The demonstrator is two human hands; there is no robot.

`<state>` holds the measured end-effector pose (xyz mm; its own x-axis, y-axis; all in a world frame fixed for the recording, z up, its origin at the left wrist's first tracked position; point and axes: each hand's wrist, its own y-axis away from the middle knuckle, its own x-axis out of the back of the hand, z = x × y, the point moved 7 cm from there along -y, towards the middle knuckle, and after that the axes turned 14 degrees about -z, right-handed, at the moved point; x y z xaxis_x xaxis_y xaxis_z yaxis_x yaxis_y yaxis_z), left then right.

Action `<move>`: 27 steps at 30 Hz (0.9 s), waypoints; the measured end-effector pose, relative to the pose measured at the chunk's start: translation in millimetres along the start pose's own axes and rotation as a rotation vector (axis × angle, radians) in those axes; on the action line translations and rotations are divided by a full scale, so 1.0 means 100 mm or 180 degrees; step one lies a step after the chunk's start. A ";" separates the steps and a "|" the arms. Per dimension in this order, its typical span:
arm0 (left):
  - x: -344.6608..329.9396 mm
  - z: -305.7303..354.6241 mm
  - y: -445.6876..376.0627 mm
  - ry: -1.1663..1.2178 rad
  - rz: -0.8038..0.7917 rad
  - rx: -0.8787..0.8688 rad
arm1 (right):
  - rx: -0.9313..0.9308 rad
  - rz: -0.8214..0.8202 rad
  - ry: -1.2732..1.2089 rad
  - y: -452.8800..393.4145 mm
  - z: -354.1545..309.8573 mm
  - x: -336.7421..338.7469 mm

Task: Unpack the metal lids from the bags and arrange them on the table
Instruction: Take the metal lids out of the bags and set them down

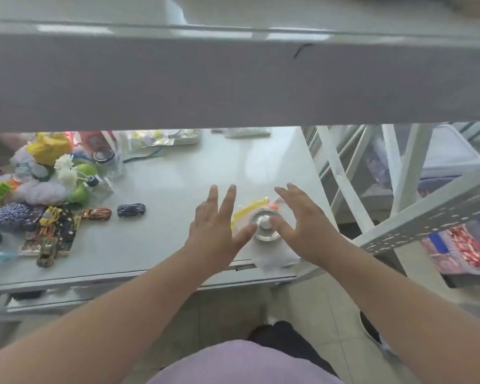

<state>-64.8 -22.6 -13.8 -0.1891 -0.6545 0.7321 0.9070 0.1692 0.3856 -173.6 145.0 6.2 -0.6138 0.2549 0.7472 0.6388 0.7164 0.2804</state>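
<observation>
A round metal lid [265, 224] with a centre knob lies near the right front of the white table [164, 239]. It rests on a clear bag with a yellow zip strip [245, 210]. My left hand [214, 228] is at its left with fingers spread, the thumb touching the lid's left edge. At the lid's right is my right hand [302, 225], fingers also spread and the thumb against the right edge. Neither hand's fingers curl around the lid. A crumpled clear bag [277, 260] lies at the table's front edge just below the lid.
A pile of toys [39, 184] covers the table's left side, with two toy cars [130, 210] [97, 213] beside it and a glass jar [106, 159] behind. A grey shelf beam [233, 84] blocks the upper view. A perforated metal rack [427, 217] stands at the right.
</observation>
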 end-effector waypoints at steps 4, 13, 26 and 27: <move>-0.36 -0.02 -0.25 0.1647 -0.0245 0.0731 | -0.0603 -0.0442 -0.0616 -0.23 0.43 -0.11; -0.70 -0.06 -0.51 0.3215 0.0023 0.0829 | -0.0714 -0.0815 -0.1781 -0.36 0.60 -0.45; -0.56 -0.45 -0.25 0.4799 -0.0457 0.0255 | -0.0637 -0.1005 -0.3926 -0.41 0.00 -0.90; -0.53 -0.52 -0.20 0.4827 -0.0455 0.0260 | -0.0634 -0.1015 -0.3940 -0.42 -0.07 -0.96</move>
<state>-53.4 -29.5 -89.3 0.3274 -0.7742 -0.5416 0.8830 0.0467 0.4670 -138.5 85.5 -72.7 -0.7013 0.5965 -0.3903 0.3777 0.7753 0.5062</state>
